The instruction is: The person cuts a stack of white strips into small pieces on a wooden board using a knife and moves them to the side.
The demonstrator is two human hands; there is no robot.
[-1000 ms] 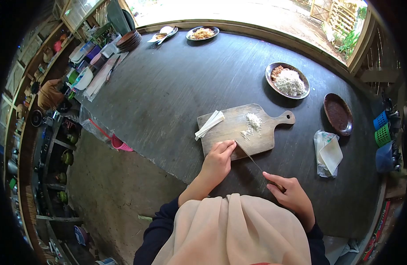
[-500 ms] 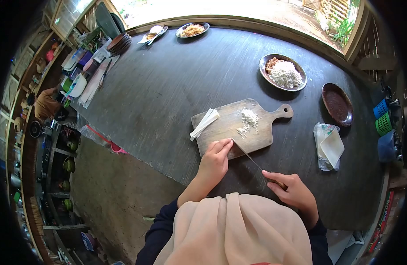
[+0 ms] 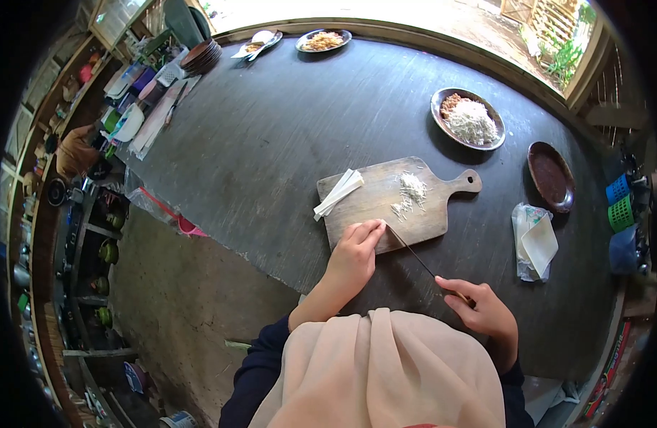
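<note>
A wooden cutting board (image 3: 375, 189) lies on the dark table in front of me. White strips (image 3: 339, 192) rest on its left side, and a small pile of fine white shreds (image 3: 412, 189) sits on its right half. My left hand (image 3: 355, 253) is at the board's near edge with its fingers pressed together; what they hold is hidden. In my right hand (image 3: 480, 305) is the handle of a knife (image 3: 412, 251), whose thin blade reaches across the board's near edge to my left fingertips.
Beyond the board stands a plate of white shreds and brown pieces (image 3: 471, 123). An empty oval brown dish (image 3: 552, 175) and a plastic wrapper with a white slab (image 3: 535, 242) are at the right. Two food plates (image 3: 323, 41) (image 3: 260, 44) stand at the far edge.
The whole view has shifted slightly, so the table and board appear a little further right. Both hands keep nearly the same place relative to the board, with the blade still at my left fingertips.
</note>
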